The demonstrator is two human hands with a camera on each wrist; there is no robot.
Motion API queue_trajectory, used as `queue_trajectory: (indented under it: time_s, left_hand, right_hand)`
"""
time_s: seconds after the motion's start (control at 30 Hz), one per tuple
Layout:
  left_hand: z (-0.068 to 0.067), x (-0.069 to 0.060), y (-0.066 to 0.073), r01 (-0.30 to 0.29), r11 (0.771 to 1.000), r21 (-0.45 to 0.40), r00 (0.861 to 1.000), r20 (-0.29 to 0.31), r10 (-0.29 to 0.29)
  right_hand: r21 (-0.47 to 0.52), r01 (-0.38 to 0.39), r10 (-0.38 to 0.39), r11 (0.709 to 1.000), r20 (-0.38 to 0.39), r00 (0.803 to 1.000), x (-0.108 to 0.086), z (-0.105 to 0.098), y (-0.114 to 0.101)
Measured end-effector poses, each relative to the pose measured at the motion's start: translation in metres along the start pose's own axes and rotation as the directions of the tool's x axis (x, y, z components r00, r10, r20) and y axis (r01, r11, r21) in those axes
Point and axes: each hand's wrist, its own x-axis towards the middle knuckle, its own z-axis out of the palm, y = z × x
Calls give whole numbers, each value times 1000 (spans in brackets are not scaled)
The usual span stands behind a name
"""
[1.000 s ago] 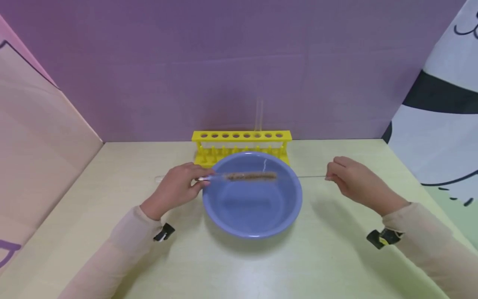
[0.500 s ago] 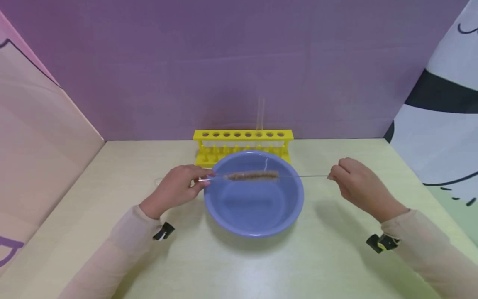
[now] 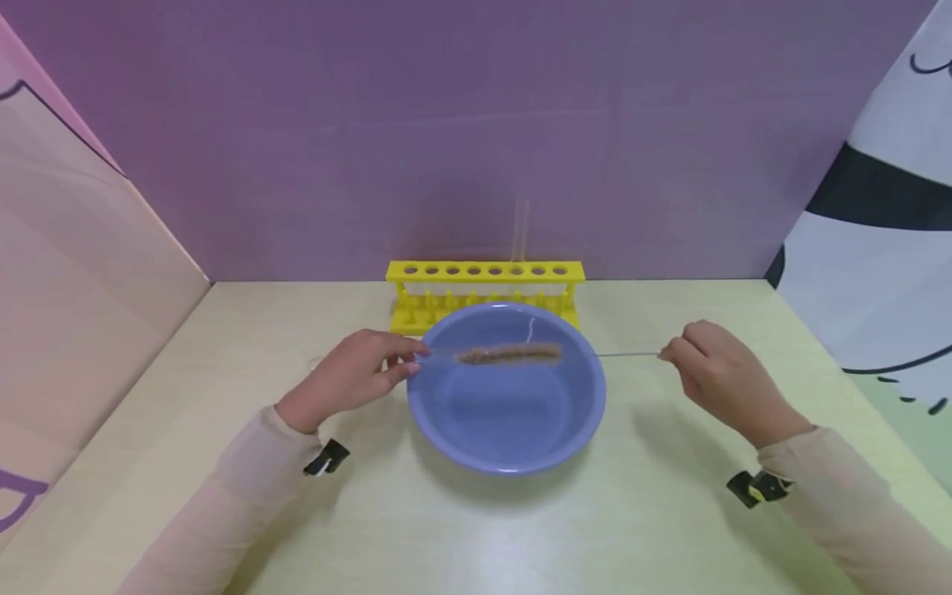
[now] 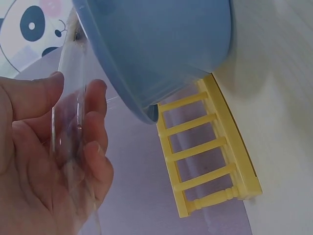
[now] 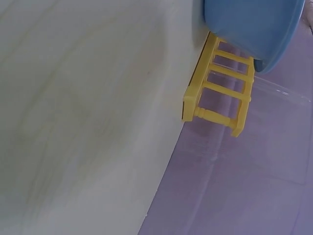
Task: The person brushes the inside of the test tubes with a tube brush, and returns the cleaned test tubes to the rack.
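Note:
My left hand (image 3: pixel 357 370) grips a clear glass test tube (image 4: pixel 73 73), which lies level over the blue basin (image 3: pixel 507 459). Thumb and curled fingers surround the tube in the left wrist view. The brown bristles of a test tube brush (image 3: pixel 510 355) lie in line with the tube above the basin; they seem to be inside it, but the tube's mouth is hard to make out. To the right, my right hand (image 3: pixel 725 376) pinches the brush's thin wire handle (image 3: pixel 628 355). That grip is out of sight in the right wrist view.
Behind the basin stands a yellow test tube rack (image 3: pixel 485 271) on the pale table (image 3: pixel 491 537). Another clear test tube (image 3: pixel 520 227) sticks up from it near the purple back wall (image 3: pixel 335 182). Side panels carry cartoon drawings.
The brush has slid slightly to the right along with my right hand. My left hand stays nearly in place with the tube; a shiny glint by its fingertips is gone.

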Motion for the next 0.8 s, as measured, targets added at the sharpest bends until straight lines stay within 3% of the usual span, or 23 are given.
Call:
queue_trajectory:
  time_s: [0.53,0.8]
  left_hand:
    - [0,0,-1,37,998,-47,999,35,-35]
    - [3,2,-2,32,998,-47,999,42,-30]
  right_hand:
    - [-21,52,-54,998,-132,990,-2,2,0]
    - [-43,60,-64,997,-111,992,-11,4,5]
